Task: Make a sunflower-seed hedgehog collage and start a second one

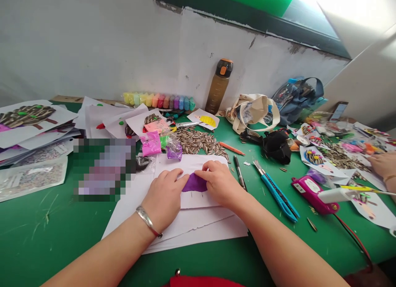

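Note:
A flat piece of purple clay (193, 183) lies on white paper (198, 202) in front of me. My left hand (167, 196) rests at its left edge, thumb and forefinger against the clay, and wears a silver bracelet. From the right, my right hand (219, 183) touches the clay's upper right with its fingertips, fingers bent. Short pen lines show just below the clay. More white sheets (185, 233) are stacked underneath. Behind the paper sit packets of pink clay (151, 143) and purple clay (174, 152), beside a heap of striped seeds (199, 141).
A black pen (239, 171), an orange tool (231, 148), a blue cutter (275, 190) and a magenta device (315, 194) lie to the right. Another person's hand (383, 165) is at far right. Paper stacks (37, 142) stand left; a bottle (219, 87) is behind.

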